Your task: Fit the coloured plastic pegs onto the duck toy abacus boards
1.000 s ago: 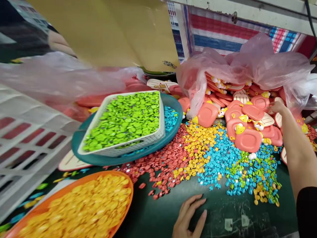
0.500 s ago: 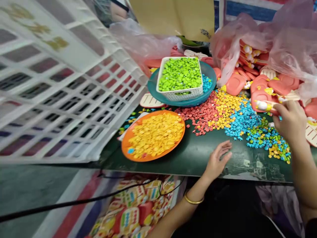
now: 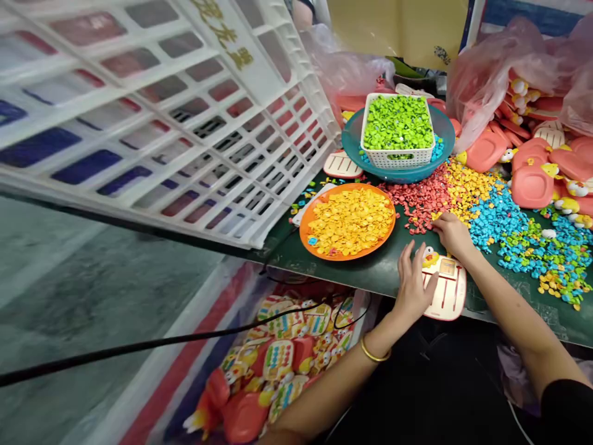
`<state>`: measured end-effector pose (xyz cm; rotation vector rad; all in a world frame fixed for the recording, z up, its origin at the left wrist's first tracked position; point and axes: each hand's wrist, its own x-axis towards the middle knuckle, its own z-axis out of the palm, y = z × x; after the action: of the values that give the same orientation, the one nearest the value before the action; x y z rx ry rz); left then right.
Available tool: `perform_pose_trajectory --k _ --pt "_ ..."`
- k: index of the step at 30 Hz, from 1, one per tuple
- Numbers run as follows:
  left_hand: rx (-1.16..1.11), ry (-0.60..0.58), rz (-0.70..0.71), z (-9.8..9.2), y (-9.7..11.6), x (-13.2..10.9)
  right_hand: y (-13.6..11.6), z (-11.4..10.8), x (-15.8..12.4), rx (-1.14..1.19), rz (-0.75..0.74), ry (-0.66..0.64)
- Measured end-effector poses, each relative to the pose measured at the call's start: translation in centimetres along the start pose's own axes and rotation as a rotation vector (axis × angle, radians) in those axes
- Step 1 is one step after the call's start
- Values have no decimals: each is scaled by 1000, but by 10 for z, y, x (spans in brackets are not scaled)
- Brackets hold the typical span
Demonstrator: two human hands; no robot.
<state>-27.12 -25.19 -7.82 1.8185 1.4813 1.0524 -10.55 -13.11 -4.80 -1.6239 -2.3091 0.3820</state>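
Note:
A cream toy board [image 3: 445,289] with a small duck head lies flat at the near edge of the green table [image 3: 370,272]. My left hand [image 3: 414,283] rests on its left side, fingers stretched out and together. My right hand [image 3: 452,235] sits just beyond the board, at the edge of the red beads [image 3: 419,199], its fingers curled down onto the pile. What the fingers hold, if anything, is hidden. An orange plate [image 3: 348,221] of yellow pieces stands to the left of both hands.
A white basket of green pieces [image 3: 398,130] sits in a teal bowl [image 3: 352,139]. Yellow, blue and mixed beads [image 3: 514,228] spread to the right. Pink toy boards [image 3: 532,173] spill from a pink bag. A white crate [image 3: 162,111] leans at left. Finished toys [image 3: 282,358] fill a bin below.
My right hand has come back from the pink pile, and a cream toy board now lies at the table's near edge. My left hand has moved onto it. The view swung left and down.

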Motion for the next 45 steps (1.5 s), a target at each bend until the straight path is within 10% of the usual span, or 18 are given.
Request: perform_pose_trajectory --k 7,16,35,45 --pt "103 -587 486 -27 -6 2 6 -8 -7 36 -23 6" --pt "124 -572 433 -2 -2 6 13 -9 -115 398 300 153" --pt "96 -541 387 9 -1 10 8 11 -140 194 41 174" --pt "158 -561 457 11 -4 15 -19 3 -7 200 166 125"
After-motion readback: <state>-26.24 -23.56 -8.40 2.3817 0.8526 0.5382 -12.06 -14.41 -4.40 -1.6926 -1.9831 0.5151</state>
